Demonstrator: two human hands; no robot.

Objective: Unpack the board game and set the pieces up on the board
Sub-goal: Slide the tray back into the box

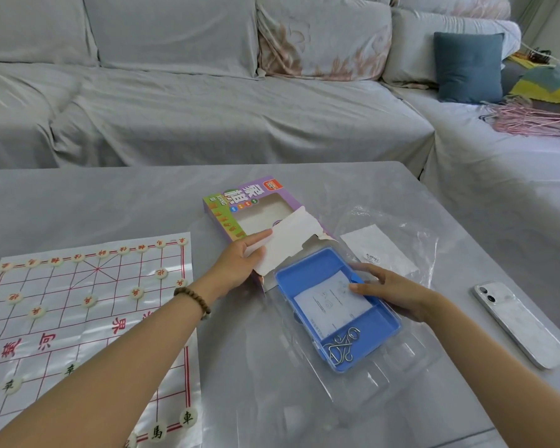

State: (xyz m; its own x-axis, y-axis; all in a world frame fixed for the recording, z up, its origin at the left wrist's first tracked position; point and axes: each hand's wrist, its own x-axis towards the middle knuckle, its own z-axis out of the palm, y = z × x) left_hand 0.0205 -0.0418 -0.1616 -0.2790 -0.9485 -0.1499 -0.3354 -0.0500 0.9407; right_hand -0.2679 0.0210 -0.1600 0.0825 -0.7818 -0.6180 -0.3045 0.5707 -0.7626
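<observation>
My left hand (240,263) pinches the box (227,208) flap while my right hand (395,292) clasps the blue tray (304,268), its length running lower-right.

The purple-green game box (236,205) lies flat; the left hand (240,263) pinches its open white flap (291,244). Under the right hand's fingers (359,288) lies a blue tray (385,321). Left of both, the red-lined paper board (110,295) carries cream round pieces (188,417).
</observation>
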